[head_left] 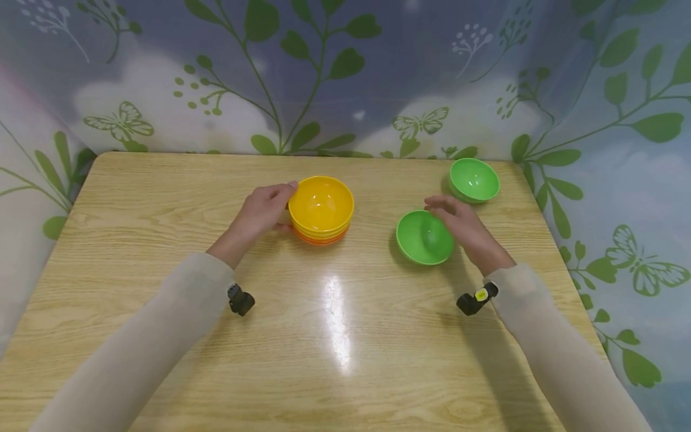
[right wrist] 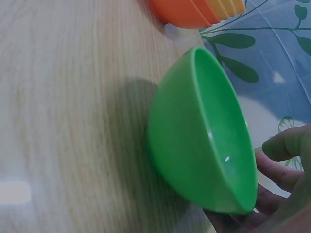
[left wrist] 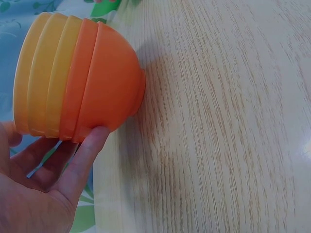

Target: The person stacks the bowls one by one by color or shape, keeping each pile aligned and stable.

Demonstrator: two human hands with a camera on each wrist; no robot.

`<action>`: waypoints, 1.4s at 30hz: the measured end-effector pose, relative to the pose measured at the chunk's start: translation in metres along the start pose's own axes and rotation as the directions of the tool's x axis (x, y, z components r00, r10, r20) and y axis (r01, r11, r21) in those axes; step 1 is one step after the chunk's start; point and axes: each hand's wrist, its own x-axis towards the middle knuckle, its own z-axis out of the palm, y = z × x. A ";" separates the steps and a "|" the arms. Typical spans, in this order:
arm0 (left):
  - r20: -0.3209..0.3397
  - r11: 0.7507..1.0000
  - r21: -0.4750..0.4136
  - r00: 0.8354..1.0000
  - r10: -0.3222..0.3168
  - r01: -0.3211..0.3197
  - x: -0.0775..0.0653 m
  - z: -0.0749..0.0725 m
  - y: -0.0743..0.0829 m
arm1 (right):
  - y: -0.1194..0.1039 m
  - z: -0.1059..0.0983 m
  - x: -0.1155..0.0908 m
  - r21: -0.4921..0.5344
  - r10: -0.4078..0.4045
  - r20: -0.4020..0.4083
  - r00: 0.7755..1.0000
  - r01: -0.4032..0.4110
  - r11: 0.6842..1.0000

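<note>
My left hand (head_left: 261, 210) grips the left side of a stack of bowls (head_left: 322, 207), yellow ones nested above orange ones. In the left wrist view its fingertips press the outside of the stack, one of them low on the bottom orange bowl (left wrist: 109, 73). My right hand (head_left: 459, 225) hovers at the upper right rim of a green bowl (head_left: 418, 246). In the right wrist view, the thumb is raised beside that rim and the other fingers are loosely bent behind it, partly hidden by the bowl (right wrist: 180, 131).
A second green bowl (head_left: 474, 182) stands at the table's far right corner, just beyond my right hand. The wooden table (head_left: 291, 336) meets a leaf-printed cloth (head_left: 345, 120) at its back and sides. Each wrist carries a small black camera.
</note>
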 end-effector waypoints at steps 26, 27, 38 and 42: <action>-0.003 1.000 0.013 1.000 -0.003 0.003 0.000 0.001 0.000 | 0.016 -0.009 -0.005 -0.102 0.056 0.034 0.998 -0.053 0.993; -0.002 1.000 0.013 1.000 -0.002 0.002 0.000 0.001 0.000 | 0.016 -0.009 -0.006 -0.104 0.063 0.036 0.997 -0.059 0.993; 0.002 1.000 0.011 1.000 -0.001 0.001 0.000 0.000 -0.001 | 0.025 -0.010 -0.005 -0.095 0.043 0.033 0.999 -0.040 0.995; 0.000 1.000 0.010 1.000 0.002 -0.002 0.000 0.000 -0.001 | 0.026 -0.009 -0.007 -0.071 0.038 0.035 0.999 -0.036 0.997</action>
